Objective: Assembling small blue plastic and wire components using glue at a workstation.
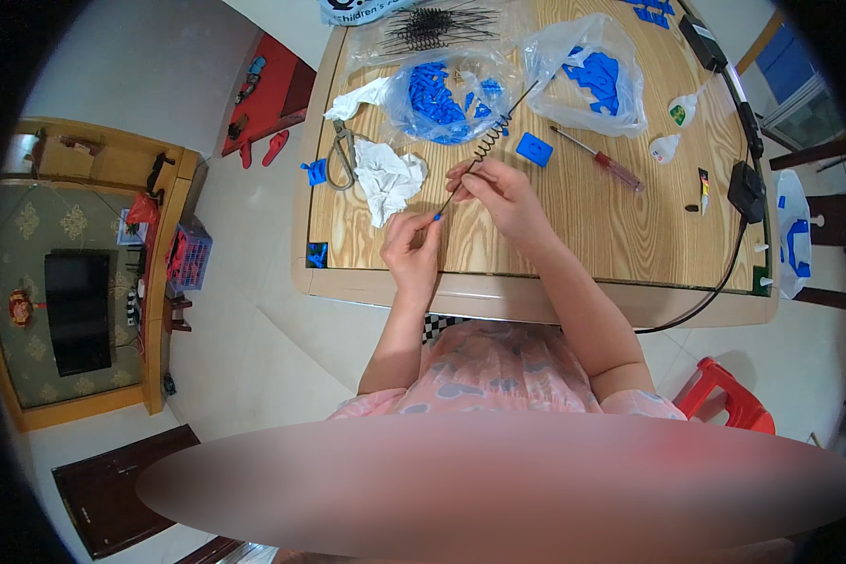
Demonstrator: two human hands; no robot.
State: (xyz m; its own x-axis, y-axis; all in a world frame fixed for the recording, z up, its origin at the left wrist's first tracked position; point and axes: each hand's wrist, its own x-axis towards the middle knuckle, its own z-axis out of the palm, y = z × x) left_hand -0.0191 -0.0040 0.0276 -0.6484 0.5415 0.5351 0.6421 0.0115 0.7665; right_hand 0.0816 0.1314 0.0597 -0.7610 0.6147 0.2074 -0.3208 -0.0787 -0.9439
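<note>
My left hand (pixel 412 244) pinches the lower end of a thin black rod (pixel 487 141), where a small blue piece (pixel 437 216) sits at my fingertips. My right hand (pixel 498 193) grips the same rod higher up, just below a black coil spring (pixel 489 143) wound around it. The rod slants up and to the right over the wooden table (pixel 573 235). A loose blue square part (pixel 534 148) lies just right of the spring.
Two clear bags of blue plastic parts (pixel 442 94) (pixel 597 80), a pile of black springs (pixel 437 26), crumpled white tissue (pixel 385 179), scissors (pixel 341 155), a red-handled screwdriver (pixel 600 160), glue bottles (pixel 667 146) and a black cable (pixel 738 169) lie on the table. A red stool (pixel 728 395) stands at lower right.
</note>
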